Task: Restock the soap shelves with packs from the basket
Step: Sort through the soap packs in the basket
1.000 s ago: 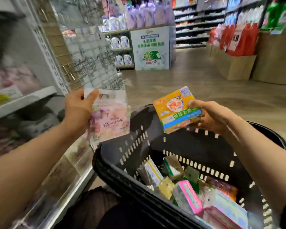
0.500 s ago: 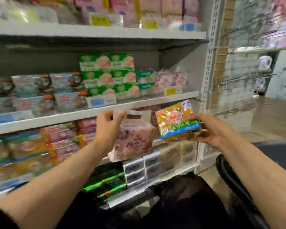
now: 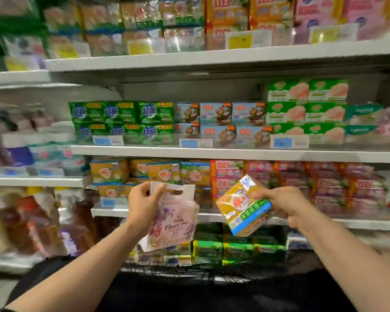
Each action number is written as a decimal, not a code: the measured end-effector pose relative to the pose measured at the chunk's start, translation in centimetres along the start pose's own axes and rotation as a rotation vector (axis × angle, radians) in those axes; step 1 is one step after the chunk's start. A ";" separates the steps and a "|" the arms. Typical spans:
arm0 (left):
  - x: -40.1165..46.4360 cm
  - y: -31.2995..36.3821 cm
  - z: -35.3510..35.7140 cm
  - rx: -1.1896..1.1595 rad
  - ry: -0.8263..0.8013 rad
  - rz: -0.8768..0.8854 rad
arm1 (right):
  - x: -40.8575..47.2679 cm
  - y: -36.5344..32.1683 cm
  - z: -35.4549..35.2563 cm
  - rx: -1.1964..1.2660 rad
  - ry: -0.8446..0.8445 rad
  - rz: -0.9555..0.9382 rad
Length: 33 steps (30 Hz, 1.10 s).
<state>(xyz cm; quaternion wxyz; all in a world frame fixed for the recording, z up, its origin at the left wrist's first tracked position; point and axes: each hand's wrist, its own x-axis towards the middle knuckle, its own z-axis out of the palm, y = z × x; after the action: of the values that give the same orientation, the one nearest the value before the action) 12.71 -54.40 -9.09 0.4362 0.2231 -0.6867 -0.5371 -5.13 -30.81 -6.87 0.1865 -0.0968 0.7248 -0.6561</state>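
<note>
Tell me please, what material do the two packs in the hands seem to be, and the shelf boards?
Pink flower soap pack: looks like soft matt plastic film, with a white die-cut carry handle on top; it could be paper-laminated. Yellow soap pack: glossy clear plastic wrap, judging by the glare and wrinkles. Shelf boards: apparently painted metal, with a smooth light grey edge; blur leaves this uncertain.

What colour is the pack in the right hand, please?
Mostly yellow pack with a green-and-blue band, head view.
</note>
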 end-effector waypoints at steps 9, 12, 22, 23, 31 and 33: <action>3.3 -5.5 -12.6 0.083 0.315 -0.094 | 2.2 1.5 16.1 -0.021 -0.222 -0.012; 5.1 -5.6 -14.6 0.115 0.405 -0.076 | 3.1 2.1 20.5 0.009 -0.265 -0.061; 10.1 -7.9 -18.1 0.002 0.511 -0.067 | 5.2 1.5 31.4 0.365 -0.145 -0.146; 10.3 -8.2 -18.3 0.004 0.492 -0.068 | 5.2 1.5 32.0 0.397 -0.131 -0.142; 11.3 -9.6 -18.8 -0.019 0.383 -0.093 | 5.0 2.5 34.9 0.386 -0.054 -0.253; 11.5 -10.0 -18.8 -0.014 0.351 -0.105 | 5.2 2.7 35.3 0.373 -0.027 -0.285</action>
<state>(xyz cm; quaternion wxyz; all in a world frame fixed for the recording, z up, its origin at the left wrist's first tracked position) 20.91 -76.78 -13.49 0.5224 0.3460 -0.5837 -0.5165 4.46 -64.80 -12.71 0.1163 -0.1708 0.5675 -0.7970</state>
